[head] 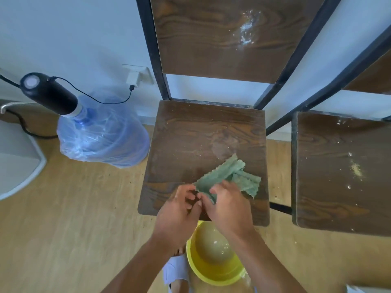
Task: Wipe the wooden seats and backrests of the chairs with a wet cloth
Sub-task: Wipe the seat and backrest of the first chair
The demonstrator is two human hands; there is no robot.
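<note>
Both hands over front edge of near chair seat [203, 149]. Left hand [179, 210] and right hand [227, 206] each pinch one end of the green cloth [229, 176]; fingers closed on fabric, apparently unfolding or refolding it. Rest of cloth lies crumpled on the seat toward 1 o'clock from the hands. Backrest [228, 37] shows white residue at 12 o'clock. Second chair seat [338, 174] at 3 o'clock, speckled. Yellow basin [213, 275] of cloudy water on the floor at 6 o'clock.

Risks: a bunched cloth would smear crumbs, not lift them; a stepping foot could tip the basin.
</note>
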